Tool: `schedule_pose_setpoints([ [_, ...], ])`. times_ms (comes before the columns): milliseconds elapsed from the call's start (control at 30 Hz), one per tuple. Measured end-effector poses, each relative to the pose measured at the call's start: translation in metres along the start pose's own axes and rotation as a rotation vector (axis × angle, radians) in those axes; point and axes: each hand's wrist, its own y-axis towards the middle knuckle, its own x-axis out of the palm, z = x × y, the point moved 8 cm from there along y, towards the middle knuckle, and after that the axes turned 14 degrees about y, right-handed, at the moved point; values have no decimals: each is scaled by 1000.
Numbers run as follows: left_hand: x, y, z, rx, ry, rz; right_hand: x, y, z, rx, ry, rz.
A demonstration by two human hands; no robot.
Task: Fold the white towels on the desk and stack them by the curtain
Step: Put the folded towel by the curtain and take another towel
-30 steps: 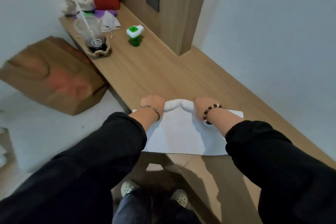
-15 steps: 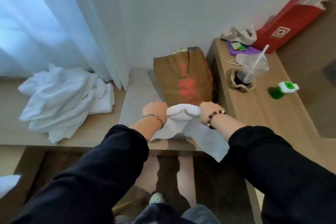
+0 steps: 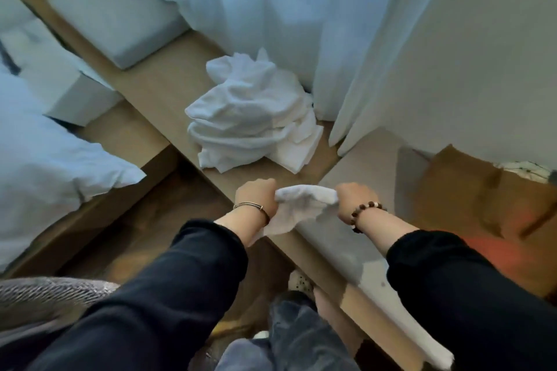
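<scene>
A long wooden ledge (image 3: 168, 81) runs under the white curtain (image 3: 271, 9) ahead of you. Your left hand (image 3: 256, 199) and right hand (image 3: 351, 200) are fists, knuckles up, each gripping one end of a single white towel (image 3: 304, 199) held over the ledge's near edge. One crumpled towel heap (image 3: 247, 117) lies against the curtain, with bare wood just in front of it. One brown paper bag (image 3: 482, 196) stands to your right.

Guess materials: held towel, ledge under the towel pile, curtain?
Towel: soft white terry-like cloth, probably cotton; matte, bunches and drapes limply.
Ledge: light wood or wood-look laminate, smooth matte; blur hides any grain.
Curtain: thin white fabric, semi-sheer; daylight glows through its hanging folds.
</scene>
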Motion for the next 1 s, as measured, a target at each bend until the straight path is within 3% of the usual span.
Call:
schedule_pose_setpoints([
  [400, 71, 130, -66, -114, -69, -113, 32, 162, -56, -87, -203, -131],
  [600, 108, 198, -98, -64, -119, -167, 53, 246, -79, -23, -162, -364],
  [700, 127, 229, -106, -64, -61, -188, 67, 290, -82, 30, -131, -370],
  [800, 141, 256, -102, -13, 22, -127, 84, 326, -78, 42, -142, -313],
  [933, 149, 290, -89, 144, 139, 78, 119, 357, -59, 11, -167, -278],
  [1000, 157, 304, -89, 137, 105, 75, 133, 364, -52, 36, -105, -286],
])
